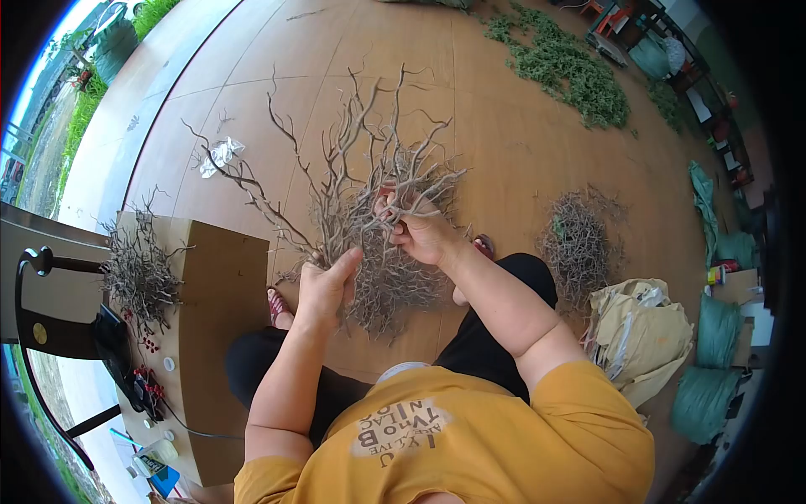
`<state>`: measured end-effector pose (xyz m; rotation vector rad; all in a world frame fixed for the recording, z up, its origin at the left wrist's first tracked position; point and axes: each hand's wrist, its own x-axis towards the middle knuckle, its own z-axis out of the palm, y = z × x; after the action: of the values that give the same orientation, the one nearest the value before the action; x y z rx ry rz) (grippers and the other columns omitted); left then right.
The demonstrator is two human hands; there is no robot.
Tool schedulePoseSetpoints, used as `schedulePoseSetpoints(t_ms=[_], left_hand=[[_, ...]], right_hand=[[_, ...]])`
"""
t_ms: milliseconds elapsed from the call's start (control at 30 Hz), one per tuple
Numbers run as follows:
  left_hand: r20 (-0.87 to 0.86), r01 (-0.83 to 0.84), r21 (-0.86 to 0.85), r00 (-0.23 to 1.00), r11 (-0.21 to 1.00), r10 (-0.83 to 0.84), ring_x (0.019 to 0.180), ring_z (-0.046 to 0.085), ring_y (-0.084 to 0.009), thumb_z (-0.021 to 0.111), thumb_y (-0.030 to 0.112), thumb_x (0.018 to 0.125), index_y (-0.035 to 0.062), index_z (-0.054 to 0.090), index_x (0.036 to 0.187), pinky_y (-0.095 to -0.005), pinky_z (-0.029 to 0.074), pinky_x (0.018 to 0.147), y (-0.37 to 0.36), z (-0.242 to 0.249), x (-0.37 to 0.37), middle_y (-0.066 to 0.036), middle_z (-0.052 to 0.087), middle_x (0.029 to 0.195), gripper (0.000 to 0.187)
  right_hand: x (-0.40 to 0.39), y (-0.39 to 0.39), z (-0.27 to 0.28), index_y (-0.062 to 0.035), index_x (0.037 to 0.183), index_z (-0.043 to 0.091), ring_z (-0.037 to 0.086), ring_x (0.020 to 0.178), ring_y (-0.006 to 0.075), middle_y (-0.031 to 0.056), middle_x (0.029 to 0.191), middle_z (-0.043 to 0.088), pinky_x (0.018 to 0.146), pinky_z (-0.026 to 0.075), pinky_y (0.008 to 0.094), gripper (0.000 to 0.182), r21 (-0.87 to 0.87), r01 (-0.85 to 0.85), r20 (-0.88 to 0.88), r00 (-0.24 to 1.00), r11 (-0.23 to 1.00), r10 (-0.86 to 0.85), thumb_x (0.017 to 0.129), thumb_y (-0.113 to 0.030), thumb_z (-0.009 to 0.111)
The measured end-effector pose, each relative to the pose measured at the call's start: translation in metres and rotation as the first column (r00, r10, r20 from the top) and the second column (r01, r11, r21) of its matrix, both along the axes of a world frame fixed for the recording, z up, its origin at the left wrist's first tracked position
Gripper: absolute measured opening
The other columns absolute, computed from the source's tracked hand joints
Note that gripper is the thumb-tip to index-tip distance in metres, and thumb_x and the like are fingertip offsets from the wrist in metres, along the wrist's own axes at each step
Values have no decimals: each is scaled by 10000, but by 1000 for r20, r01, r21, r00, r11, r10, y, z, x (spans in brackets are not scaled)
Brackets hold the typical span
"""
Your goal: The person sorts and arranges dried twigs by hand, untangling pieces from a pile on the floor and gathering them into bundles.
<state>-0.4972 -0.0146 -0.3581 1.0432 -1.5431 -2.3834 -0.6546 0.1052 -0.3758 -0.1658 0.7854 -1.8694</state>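
My left hand is closed round the lower ends of a bunch of dry, twisting brown branches, which fan out upward and away from me. To its right, my right hand has its fingers bent among the upper twigs on the bunch's right side, gripping part of them. Below and behind both hands a large heap of thin, tangled twigs lies on the floor between my feet. The heap and the held branches overlap, so their border is hard to make out.
A cardboard box stands at my left with a twig bundle on top. On the right lie another twig pile and a beige sack. Green foliage spreads across the far floor. Clear plastic lies at far left.
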Motion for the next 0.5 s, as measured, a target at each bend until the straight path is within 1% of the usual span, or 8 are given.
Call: schedulePoseSetpoints(t_ms=[67, 167, 267, 367, 400, 467, 500], left_hand=[[24, 19, -70, 1000, 997, -17, 442, 413, -45, 702, 145, 810, 77, 588, 831, -221, 297, 395, 1, 1, 1, 47, 533, 618, 135], [28, 33, -188, 999, 982, -28, 502, 428, -21, 686, 82, 816, 64, 575, 823, -206, 323, 436, 8, 5, 0, 58, 551, 655, 113], [-147, -67, -354, 989, 933, 15, 525, 444, -17, 713, 105, 806, 34, 632, 844, -190, 346, 470, 15, -2, -1, 62, 548, 646, 114], [-162, -113, -419, 986, 901, 48, 605, 458, -10, 660, 47, 830, 40, 590, 889, -179, 371, 540, 11, -17, 1, 52, 575, 736, 92], [-179, -145, -410, 981, 900, 76, 604, 456, -10, 662, 52, 832, 43, 588, 891, -178, 371, 539, 13, -17, 0, 52, 576, 739, 95], [-213, -206, -388, 968, 898, 130, 603, 451, -11, 666, 63, 835, 51, 584, 895, -177, 370, 539, 17, -14, -4, 51, 576, 744, 102], [-215, -175, -347, 971, 922, 104, 599, 451, -14, 662, 95, 846, 53, 581, 899, -180, 366, 533, 17, -13, -4, 49, 571, 740, 106]], right_hand=[[-5, 1, 1, -153, 1098, 521, 418, 543, 19, -71, 799, 561, 461, 285, 163, 282, 24, 7, -23, 1000, 1000, -6, 848, -105, 640], [-9, 0, -8, -151, 989, 540, 403, 544, 7, -65, 787, 541, 421, 268, 168, 214, 27, 3, -165, 986, 1000, 2, 842, -214, 681], [-10, -4, 4, -121, 907, 561, 418, 541, 17, -44, 747, 565, 419, 288, 176, 133, 201, 109, -396, 918, 973, -21, 873, -218, 646], [3, -9, 3, -86, 841, 608, 450, 517, 45, -29, 688, 576, 434, 342, 206, 55, 250, 256, -430, 893, 934, -130, 847, -119, 652], [7, -8, 3, -75, 897, 597, 476, 537, 64, -8, 723, 583, 464, 387, 222, 62, 259, 257, -468, 877, 931, -111, 874, -124, 627], [11, -9, -7, -60, 935, 584, 509, 574, 90, -5, 745, 584, 496, 416, 248, 69, 243, 288, -386, 905, 926, -180, 891, -110, 600], [14, -11, -7, -52, 953, 577, 525, 592, 103, -4, 755, 585, 511, 430, 261, 75, 237, 304, -343, 915, 923, -213, 900, -103, 587]])
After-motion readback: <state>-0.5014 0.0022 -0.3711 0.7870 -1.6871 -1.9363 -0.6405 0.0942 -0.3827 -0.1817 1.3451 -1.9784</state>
